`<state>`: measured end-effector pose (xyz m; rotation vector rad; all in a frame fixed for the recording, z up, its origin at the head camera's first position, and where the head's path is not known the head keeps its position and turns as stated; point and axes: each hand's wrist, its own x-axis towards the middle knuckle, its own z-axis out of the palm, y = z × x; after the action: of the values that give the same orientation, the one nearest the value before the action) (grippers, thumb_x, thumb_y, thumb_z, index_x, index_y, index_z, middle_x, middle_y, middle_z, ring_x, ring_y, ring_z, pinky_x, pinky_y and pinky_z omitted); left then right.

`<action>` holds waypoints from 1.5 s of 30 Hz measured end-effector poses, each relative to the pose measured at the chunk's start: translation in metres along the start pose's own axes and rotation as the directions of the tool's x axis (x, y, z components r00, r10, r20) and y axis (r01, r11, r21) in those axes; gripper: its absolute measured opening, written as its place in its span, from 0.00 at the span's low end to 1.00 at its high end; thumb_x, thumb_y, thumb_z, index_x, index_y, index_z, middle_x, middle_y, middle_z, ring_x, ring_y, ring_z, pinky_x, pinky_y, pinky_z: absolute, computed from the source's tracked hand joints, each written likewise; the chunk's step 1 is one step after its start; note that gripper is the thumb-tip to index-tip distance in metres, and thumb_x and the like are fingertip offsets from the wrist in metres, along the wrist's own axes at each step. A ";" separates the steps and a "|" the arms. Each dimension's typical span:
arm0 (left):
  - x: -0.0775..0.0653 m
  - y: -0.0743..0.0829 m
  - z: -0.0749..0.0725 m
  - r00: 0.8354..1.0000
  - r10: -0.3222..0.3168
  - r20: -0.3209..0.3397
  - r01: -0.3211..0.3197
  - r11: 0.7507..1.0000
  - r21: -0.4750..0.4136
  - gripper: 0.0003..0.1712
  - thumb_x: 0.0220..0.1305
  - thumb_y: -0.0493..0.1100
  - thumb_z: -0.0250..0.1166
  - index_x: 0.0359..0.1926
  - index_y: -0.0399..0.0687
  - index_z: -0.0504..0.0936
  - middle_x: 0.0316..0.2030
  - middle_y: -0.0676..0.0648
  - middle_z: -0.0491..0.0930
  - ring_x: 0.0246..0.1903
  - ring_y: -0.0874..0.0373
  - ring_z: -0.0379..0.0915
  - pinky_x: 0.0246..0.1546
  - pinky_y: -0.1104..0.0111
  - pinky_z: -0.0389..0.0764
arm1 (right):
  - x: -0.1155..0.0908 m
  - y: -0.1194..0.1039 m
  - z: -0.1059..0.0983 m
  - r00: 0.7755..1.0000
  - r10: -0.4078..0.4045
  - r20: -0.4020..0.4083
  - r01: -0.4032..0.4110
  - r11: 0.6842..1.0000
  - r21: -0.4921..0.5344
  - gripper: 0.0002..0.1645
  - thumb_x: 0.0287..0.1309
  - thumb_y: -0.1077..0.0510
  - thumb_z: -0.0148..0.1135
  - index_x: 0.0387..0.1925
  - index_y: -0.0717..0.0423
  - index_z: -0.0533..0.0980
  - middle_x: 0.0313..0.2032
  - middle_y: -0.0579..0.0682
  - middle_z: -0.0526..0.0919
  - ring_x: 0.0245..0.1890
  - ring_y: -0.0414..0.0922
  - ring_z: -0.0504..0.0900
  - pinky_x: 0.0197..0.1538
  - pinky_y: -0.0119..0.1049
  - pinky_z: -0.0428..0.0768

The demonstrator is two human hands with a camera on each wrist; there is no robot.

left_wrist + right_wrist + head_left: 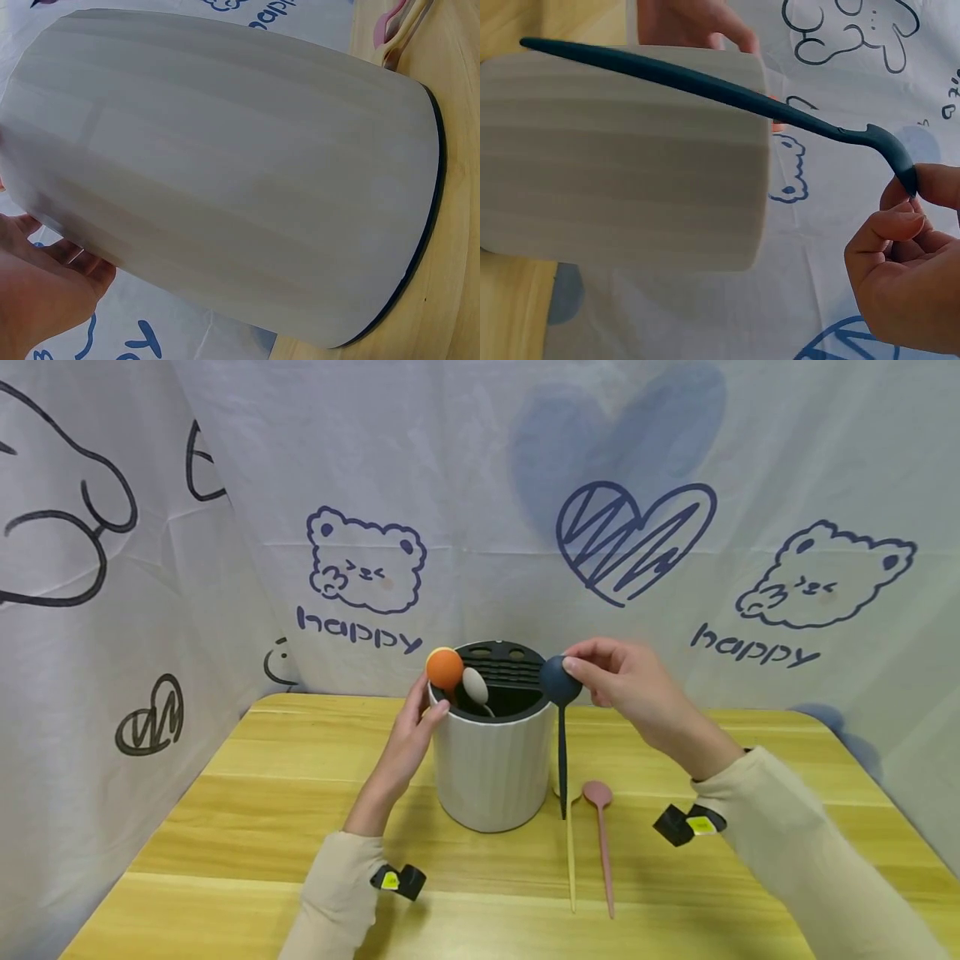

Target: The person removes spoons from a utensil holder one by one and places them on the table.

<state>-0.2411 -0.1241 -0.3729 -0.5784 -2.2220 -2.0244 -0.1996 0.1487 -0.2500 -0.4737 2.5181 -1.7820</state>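
Dark blue silicone makes up the spoon (562,693) pinched by its bowl between the thumb and fingertips of the right hand (630,685), its handle hanging straight down just right of the white ribbed utensil holder (495,760), tip close above the bench (225,827). The left hand (408,743) is laid with relaxed, nearly straight fingers against the holder's left wall near the rim, steadying it rather than gripping it.

A slip is judged the chief risk: the bowl is smooth and held only at its edge, so the spoon could swing or drop onto the pink spoon (602,843) and the pale yellow spoon (571,860) lying on the bench right of the holder. The long handle could also catch the holder's rim or its black slotted insert (504,670), and tilt the holder if the left palm gives way.

Inside the holder, an orange spoon (445,668) and a grey spoon (475,685) crowd the left opening; room remains toward the right. The bench edge lies well clear of the holder.
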 end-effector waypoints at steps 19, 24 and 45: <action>-0.002 0.000 -0.001 1.000 0.004 -0.003 -0.004 1.000 0.002 0.40 0.70 0.50 0.51 0.76 0.46 0.46 0.73 0.40 0.49 0.70 0.47 0.48 0.68 0.50 0.52 | -0.014 0.042 0.005 0.991 0.131 -0.031 -0.129 0.990 0.056 0.17 0.66 0.56 0.58 0.47 0.68 0.76 0.37 0.51 0.79 0.35 0.46 0.72 0.38 0.34 0.71; -0.002 0.000 -0.001 1.000 0.007 -0.003 -0.007 1.000 0.006 0.40 0.70 0.50 0.51 0.76 0.46 0.46 0.73 0.40 0.49 0.70 0.47 0.49 0.68 0.51 0.52 | -0.018 0.050 -0.001 0.986 0.163 -0.043 -0.160 0.984 0.082 0.18 0.66 0.56 0.59 0.46 0.69 0.76 0.36 0.49 0.78 0.33 0.44 0.72 0.36 0.34 0.71; -0.003 -0.002 0.002 1.000 0.012 -0.012 -0.012 1.000 -0.008 0.40 0.69 0.49 0.51 0.76 0.45 0.47 0.73 0.40 0.50 0.70 0.47 0.49 0.68 0.52 0.52 | -0.035 0.118 -0.028 0.951 0.301 -0.067 -0.299 0.953 0.038 0.24 0.68 0.53 0.56 0.53 0.71 0.73 0.35 0.47 0.76 0.30 0.41 0.69 0.33 0.32 0.72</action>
<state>-0.2389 -0.1229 -0.3761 -0.5777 -2.1999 -2.0262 -0.1991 0.2191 -0.3546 -0.0195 2.4441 -1.7422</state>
